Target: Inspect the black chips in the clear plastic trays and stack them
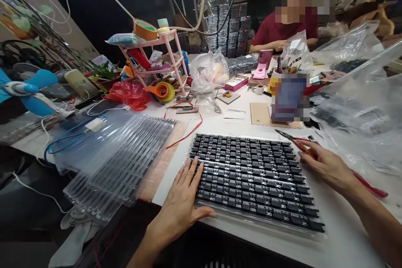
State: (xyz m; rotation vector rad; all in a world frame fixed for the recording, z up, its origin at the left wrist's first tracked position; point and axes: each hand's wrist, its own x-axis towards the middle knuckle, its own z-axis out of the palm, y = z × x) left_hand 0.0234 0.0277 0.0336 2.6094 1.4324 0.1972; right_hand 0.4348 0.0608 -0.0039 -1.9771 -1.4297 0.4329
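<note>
A clear plastic tray (pixel 260 225) lies in front of me, filled with rows of small black electronic parts (pixel 248 171) with pins and white markings. My left hand (pixel 184 194) rests flat on the tray's left side, fingers stretched and thumb along the front edge. Just off the tray's right side, my right hand (pixel 326 163) is closed around a pair of pliers (pixel 290 136) with red handles. The plier jaws point left, towards the tray's far right corner. Part of the handles is hidden by my fingers.
Stacked clear trays (pixel 125 155) lie on the left beside a blue fan (pixel 28 88). A pink rack (pixel 172 63) holds tape rolls. A red handle (pixel 369 184) and plastic bags (pixel 367 121) lie right. Across the table sits a person (pixel 265 31); a phone (pixel 265 58) stands nearby.
</note>
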